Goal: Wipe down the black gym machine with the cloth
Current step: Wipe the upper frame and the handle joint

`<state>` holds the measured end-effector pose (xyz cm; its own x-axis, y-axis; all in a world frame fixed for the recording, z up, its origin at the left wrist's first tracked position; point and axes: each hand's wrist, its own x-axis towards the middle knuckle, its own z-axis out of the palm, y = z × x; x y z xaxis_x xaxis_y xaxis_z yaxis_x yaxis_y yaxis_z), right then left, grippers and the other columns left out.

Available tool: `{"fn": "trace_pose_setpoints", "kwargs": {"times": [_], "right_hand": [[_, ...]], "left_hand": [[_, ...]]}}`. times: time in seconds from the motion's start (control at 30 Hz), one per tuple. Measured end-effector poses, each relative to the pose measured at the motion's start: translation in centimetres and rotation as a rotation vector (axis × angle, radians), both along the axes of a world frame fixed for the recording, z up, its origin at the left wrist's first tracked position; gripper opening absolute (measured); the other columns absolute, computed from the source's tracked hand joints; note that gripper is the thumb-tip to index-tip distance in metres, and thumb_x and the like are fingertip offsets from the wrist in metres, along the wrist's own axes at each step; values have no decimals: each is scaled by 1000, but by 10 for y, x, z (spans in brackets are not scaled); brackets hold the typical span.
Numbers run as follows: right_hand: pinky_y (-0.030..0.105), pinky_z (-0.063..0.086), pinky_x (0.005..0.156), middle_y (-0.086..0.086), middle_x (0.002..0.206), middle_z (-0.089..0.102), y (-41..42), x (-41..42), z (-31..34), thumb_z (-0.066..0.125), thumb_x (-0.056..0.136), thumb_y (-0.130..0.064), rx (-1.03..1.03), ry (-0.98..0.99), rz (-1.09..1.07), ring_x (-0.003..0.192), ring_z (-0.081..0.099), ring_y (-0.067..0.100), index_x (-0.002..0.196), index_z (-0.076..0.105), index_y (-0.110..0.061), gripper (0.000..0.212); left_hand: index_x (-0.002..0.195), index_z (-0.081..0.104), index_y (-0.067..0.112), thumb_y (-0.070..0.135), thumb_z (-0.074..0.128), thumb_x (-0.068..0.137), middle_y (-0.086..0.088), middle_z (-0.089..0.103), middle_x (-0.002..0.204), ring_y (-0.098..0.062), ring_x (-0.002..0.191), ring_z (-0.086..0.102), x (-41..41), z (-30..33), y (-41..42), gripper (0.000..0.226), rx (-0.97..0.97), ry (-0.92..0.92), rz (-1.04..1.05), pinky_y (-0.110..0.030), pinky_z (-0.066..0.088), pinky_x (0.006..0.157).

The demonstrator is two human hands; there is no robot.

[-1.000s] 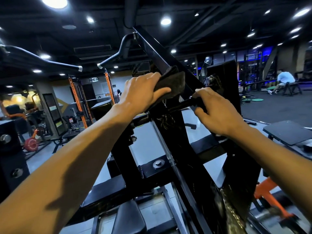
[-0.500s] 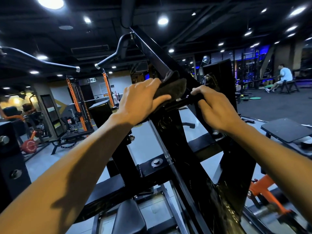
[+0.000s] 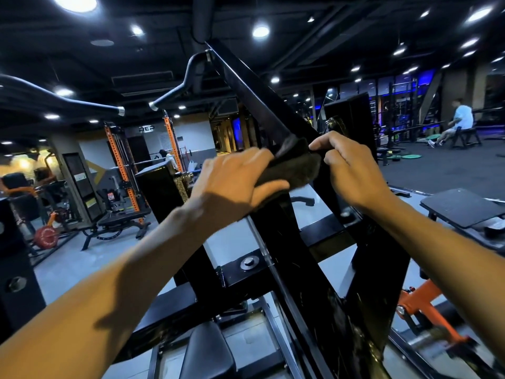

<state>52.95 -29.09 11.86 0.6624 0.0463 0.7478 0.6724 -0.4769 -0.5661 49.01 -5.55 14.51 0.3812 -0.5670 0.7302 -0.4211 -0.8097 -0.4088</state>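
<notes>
Cloth point(image 3: 296, 166) — one, gripped by left hand point(image 3: 235, 184) on machine point(image 3: 297, 258).

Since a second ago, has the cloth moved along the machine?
Yes. The cloth in the left hand has slid right across the black slanted beam, closing on the right hand, which it now nearly touches.

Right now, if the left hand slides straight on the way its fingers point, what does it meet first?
Most likely the right hand, which grips the black gym machine just past the cloth that the left hand holds, though depth is unclear.
</notes>
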Motion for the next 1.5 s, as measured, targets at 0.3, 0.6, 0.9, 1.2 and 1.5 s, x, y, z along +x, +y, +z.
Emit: {"fn": "trace_pose_setpoints", "kwargs": {"times": [0.3, 0.6, 0.9, 1.2, 1.5], "right_hand": [[18, 36, 48, 8, 76, 67, -1, -1, -1, 39, 99, -3, -6, -15, -1, 52, 51, 7, 111, 67, -18, 34], [15, 36, 53, 10, 85, 69, -2, 1, 1, 40, 95, -4, 5, -3, 0, 63, 54, 8, 108, 67, -19, 34], [14, 34, 49, 7, 66, 59, 0, -2, 2, 41, 96, -1, 29, -9, 7, 50, 47, 8, 112, 68, -15, 34], [10, 35, 53, 1, 78, 66, 1, -5, 3, 40, 97, -3, 0, -2, -36, 62, 55, -2, 109, 67, -18, 33], [13, 32, 48, 8, 71, 63, 0, -3, 3, 40, 98, -4, -8, -4, -21, 49, 46, 4, 113, 68, -16, 34]], "left_hand": [[117, 57, 21, 70, 40, 98, 6, 66, 101, -20, 84, 64, 16, 31, 0, 55, -33, -29, 202, -34, 40, 69], [115, 62, 18, 76, 30, 95, 10, 64, 91, -11, 72, 63, -7, 1, -5, 69, 13, 45, -21, -40, 61, 68], [112, 63, 18, 68, 48, 97, 4, 67, 91, -18, 74, 67, -29, -31, -9, 54, 31, -45, -162, -40, 59, 61], [113, 63, 18, 71, 42, 96, 6, 67, 90, -17, 73, 65, -6, -3, -1, 58, -61, -97, 22, -44, 60, 63], [109, 67, 16, 66, 50, 97, 4, 68, 87, -17, 71, 67, -30, -22, -13, 54, 41, -104, -104, -37, 59, 56]]}}
